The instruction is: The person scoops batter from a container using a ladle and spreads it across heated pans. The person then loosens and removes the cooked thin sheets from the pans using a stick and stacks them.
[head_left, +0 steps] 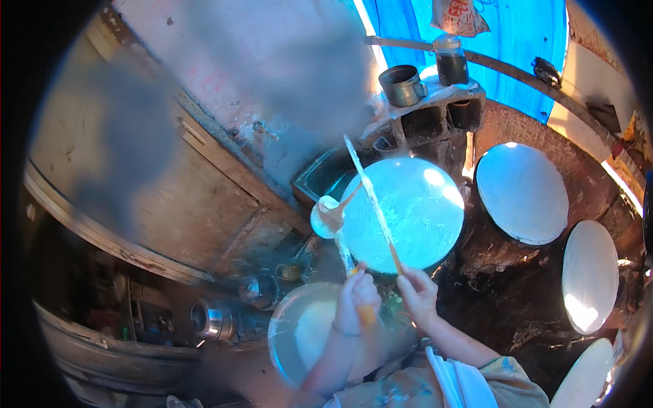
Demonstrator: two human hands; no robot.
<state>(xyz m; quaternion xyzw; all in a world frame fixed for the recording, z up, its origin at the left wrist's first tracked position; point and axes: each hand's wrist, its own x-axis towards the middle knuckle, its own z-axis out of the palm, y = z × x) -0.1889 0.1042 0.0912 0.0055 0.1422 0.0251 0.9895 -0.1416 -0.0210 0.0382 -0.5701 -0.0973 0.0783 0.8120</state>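
Note:
My left hand (358, 298) is closed around the orange handle of a ladle (325, 223), whose bowl is coated with white batter. The ladle is raised beside the left edge of a round griddle (422, 231), which is covered with a thin, wet white layer. My right hand (418, 294) pinches the near end of a long thin wooden stick (373, 197). White batter smears its far part, and it slants over the griddle. Below my left hand, partly hidden by my forearm, stands a large basin (284, 326) holding white batter.
Three more round white griddles (522, 194) curve along the right. Behind, a metal mug (403, 87) and a lidded jar (450, 62) stand on a concrete block (469, 102). Metal flasks (211, 319) lie at left, below a worn cabinet (211, 211). Blurry patches obscure the upper left.

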